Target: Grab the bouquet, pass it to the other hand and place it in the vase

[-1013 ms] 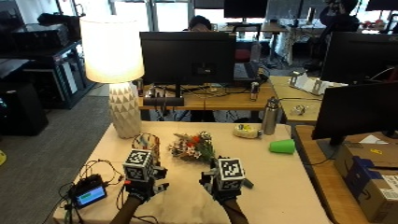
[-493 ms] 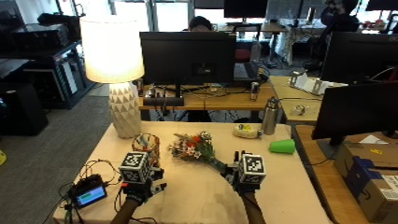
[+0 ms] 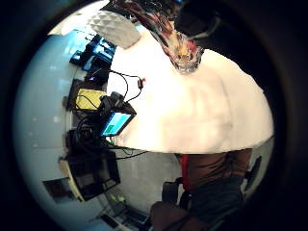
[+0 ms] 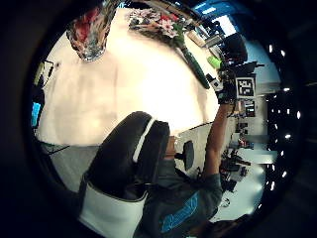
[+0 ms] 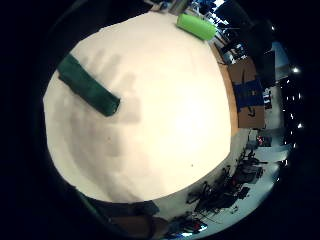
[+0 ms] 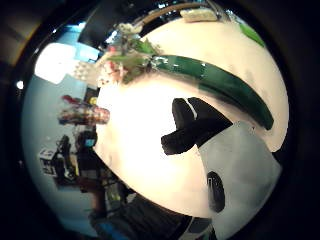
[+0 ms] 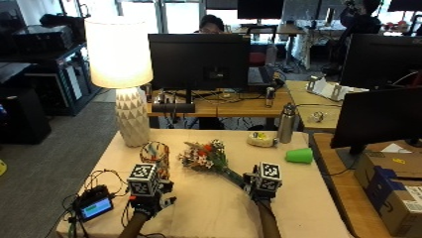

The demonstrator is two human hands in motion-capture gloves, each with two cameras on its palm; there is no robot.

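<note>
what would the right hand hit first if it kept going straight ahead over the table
Most likely the bouquet: its green wrapped stem ends just ahead of the right hand, flowers beyond. Depth is uncertain, and contact can't be ruled out.

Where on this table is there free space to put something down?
The table is bare between the left hand and right hand, and in front of the green cup. It is crowded around the vase, bouquet and lamp.

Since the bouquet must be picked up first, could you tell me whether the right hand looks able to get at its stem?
Probably yes. The right hand is right at the stem end of the bouquet, which lies flat on the table, and nothing lies between them.
</note>
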